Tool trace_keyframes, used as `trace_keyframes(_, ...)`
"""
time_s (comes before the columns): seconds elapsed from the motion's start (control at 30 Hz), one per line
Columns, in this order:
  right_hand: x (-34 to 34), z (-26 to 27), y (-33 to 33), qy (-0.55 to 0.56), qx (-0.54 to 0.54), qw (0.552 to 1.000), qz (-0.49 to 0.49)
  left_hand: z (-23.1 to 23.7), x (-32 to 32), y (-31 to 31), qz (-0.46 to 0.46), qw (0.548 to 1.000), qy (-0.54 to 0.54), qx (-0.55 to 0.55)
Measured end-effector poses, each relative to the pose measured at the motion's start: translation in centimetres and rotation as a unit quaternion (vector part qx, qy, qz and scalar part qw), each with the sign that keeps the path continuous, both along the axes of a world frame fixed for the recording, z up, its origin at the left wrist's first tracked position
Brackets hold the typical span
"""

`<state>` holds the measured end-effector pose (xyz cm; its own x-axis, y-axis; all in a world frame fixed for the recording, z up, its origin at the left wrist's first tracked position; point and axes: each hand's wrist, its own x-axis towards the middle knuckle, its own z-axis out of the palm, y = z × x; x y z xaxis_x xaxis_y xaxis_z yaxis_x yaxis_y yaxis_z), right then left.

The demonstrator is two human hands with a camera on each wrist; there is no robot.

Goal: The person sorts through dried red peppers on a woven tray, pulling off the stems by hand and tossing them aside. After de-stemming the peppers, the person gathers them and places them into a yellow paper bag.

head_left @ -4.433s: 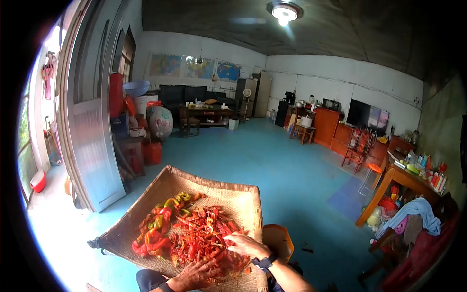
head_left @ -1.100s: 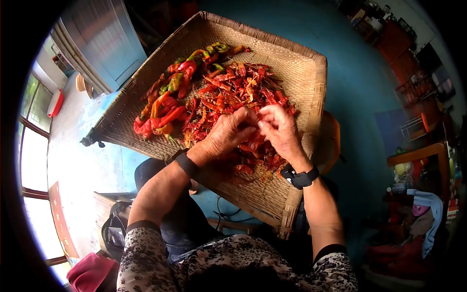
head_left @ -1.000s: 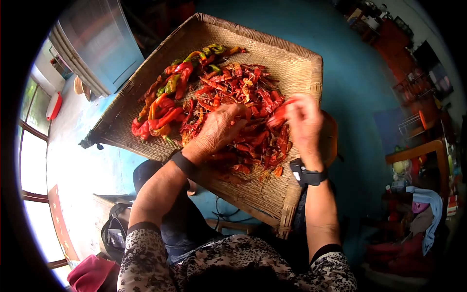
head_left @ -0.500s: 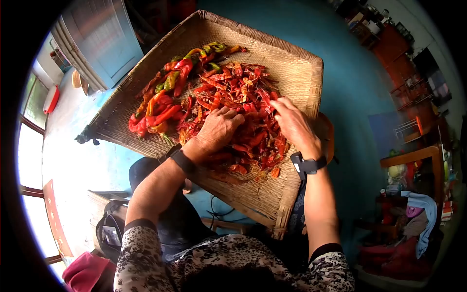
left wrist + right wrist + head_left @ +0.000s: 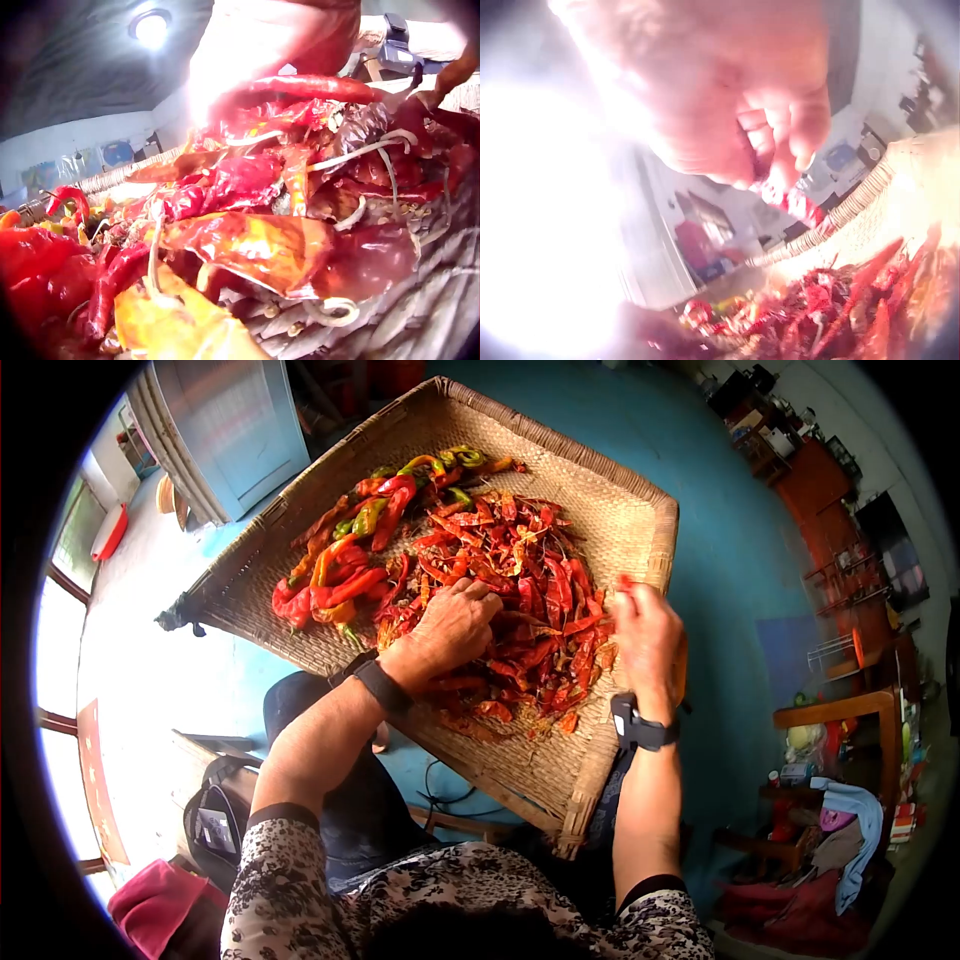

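Note:
My right hand [image 5: 650, 640], blurred, is above the right side of the woven tray [image 5: 655, 530]. A red dried chili pepper [image 5: 799, 206] is pinched in its fingertips, most of it hidden by them in the head view. My left hand [image 5: 452, 622] rests on the near left part of the heap of dried red chilies [image 5: 540, 600], fingers bent down into it. Its fingertips are hidden, so I cannot tell whether they grip a pepper. Beside the heap, at the tray's left, lie fresher, larger red and green peppers [image 5: 345, 580].
The tray lies tilted over the lap, its near corner [image 5: 572, 830] toward the body. Behind its right side shows the edge of an orange container [image 5: 682, 665]. A wooden chair [image 5: 840, 710] with clothes stands at the right, a black bag [image 5: 215, 810] at the left.
My right hand, low over the heap half a second ago, has moved right to the tray's side with a chili pepper. My left hand has stayed on the heap.

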<state>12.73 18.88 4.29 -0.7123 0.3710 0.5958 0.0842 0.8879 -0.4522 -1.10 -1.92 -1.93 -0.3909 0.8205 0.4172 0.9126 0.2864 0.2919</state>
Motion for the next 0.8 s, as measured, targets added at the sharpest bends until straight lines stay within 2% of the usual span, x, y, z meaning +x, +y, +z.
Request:
trace_keyframes(0.03,0.5,0.1,1.6,0.042,0.056,0.996,-0.046,0.1,0.1,0.0,0.006,1.0,-0.008,0.005)
trace_keyframes(0.07,1.7,0.4,3.0,0.032,-0.01,0.997,-0.073,0.2,0.1,0.0,0.007,1.0,-0.009,0.008)
trace_keyframes(0.13,3.0,0.1,5.8,0.003,0.081,0.984,-0.161,0.6,0.1,0.1,0.038,0.998,-0.046,0.003)
trace_keyframes(0.17,3.6,-0.6,6.3,0.002,0.083,0.983,-0.161,0.6,0.1,0.1,0.034,0.998,-0.035,0.033)
trace_keyframes(0.23,4.2,-0.9,6.6,-0.201,0.148,0.918,-0.307,1.3,0.2,0.2,0.045,0.997,-0.059,0.034)
trace_keyframes(0.27,4.0,-1.1,6.7,-0.2,0.15,0.918,-0.308,1.4,0.2,0.3,0.056,0.994,-0.083,0.032)
trace_keyframes(0.33,2.4,-0.7,4.9,-0.061,0.152,0.97,-0.177,1.2,0.1,0.6,0.061,0.993,-0.082,0.053)
trace_keyframes(0.37,1.6,-0.1,3.6,-0.136,0.035,0.984,-0.113,1.3,0.2,0.7,0.072,0.992,-0.091,0.047)
trace_keyframes(0.4,0.4,1.0,1.7,-0.208,-0.084,0.973,-0.047,1.4,0.3,0.7,0.082,0.991,-0.099,0.04)
trace_keyframes(0.47,-2.0,-0.8,1.1,-0.316,-0.125,0.94,0.04,1.4,0.2,0.6,0.08,0.99,-0.111,0.028)
trace_keyframes(0.53,-4.1,-1.4,0.1,-0.388,-0.119,0.912,0.055,1.5,0.1,0.4,0.078,0.989,-0.123,0.015)
trace_keyframes(0.6,-5.2,-3.7,0.3,-0.397,-0.044,0.913,0.084,1.7,0.0,0.2,0.077,0.989,-0.12,0.029)
trace_keyframes(0.67,-5.6,-5.3,0.6,-0.324,0.05,0.938,0.111,2.3,0.0,0.0,0.08,0.989,-0.121,0.021)
trace_keyframes(0.7,-5.5,-5.0,0.2,-0.326,0.047,0.938,0.111,2.4,0.0,-0.1,0.083,0.989,-0.123,0.012)
trace_keyframes(0.77,-5.2,-4.3,-0.5,-0.211,0.096,0.967,0.103,2.3,-0.1,-0.1,0.09,0.989,-0.119,0.013)
trace_keyframes(0.8,-4.8,-4.2,-0.7,-0.212,0.097,0.967,0.101,2.3,-0.1,0.0,0.1,0.988,-0.113,0.019)
